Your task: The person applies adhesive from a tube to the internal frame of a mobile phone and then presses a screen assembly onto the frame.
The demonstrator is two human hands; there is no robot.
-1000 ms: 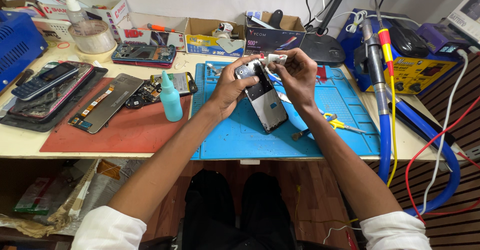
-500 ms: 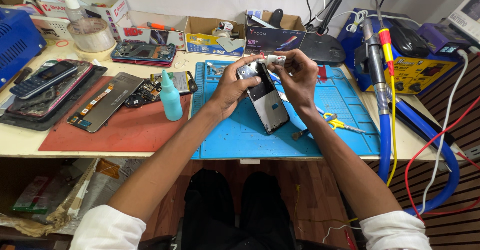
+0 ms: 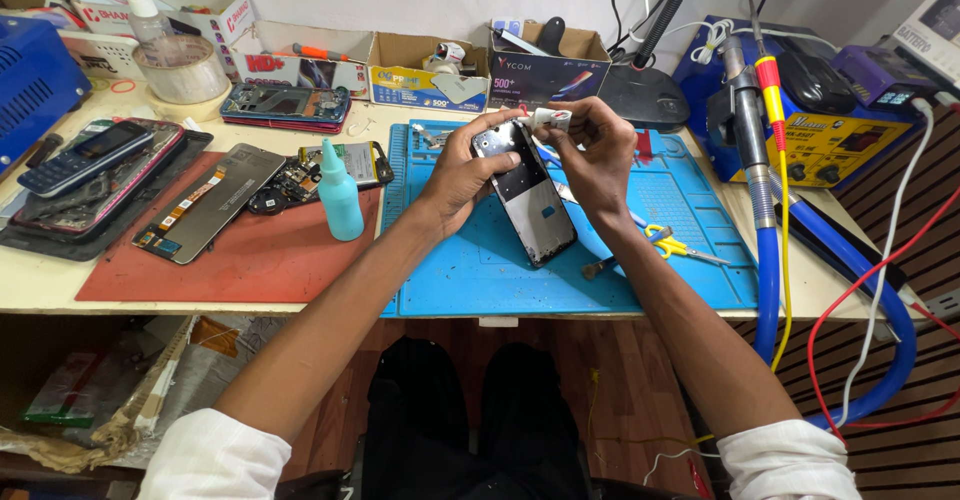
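Observation:
My left hand (image 3: 462, 175) grips the upper left edge of a black phone frame (image 3: 527, 198), which is tilted up with its lower end resting on the blue work mat (image 3: 480, 270). My right hand (image 3: 592, 155) holds a small white tube (image 3: 546, 118) with its tip at the top edge of the frame. Both hands are close together above the mat.
A light blue squeeze bottle (image 3: 339, 193) stands on the red mat (image 3: 240, 255) beside phone parts. Yellow-handled scissors (image 3: 672, 245) lie right of the frame. Cardboard boxes (image 3: 430, 72) line the back. A blue soldering station (image 3: 815, 125) and cables sit at right; phones (image 3: 90, 160) at left.
Nothing has moved much; both hands keep the same grip on the frame and tube, with only slight shifts of the fingers at the frame's top edge.

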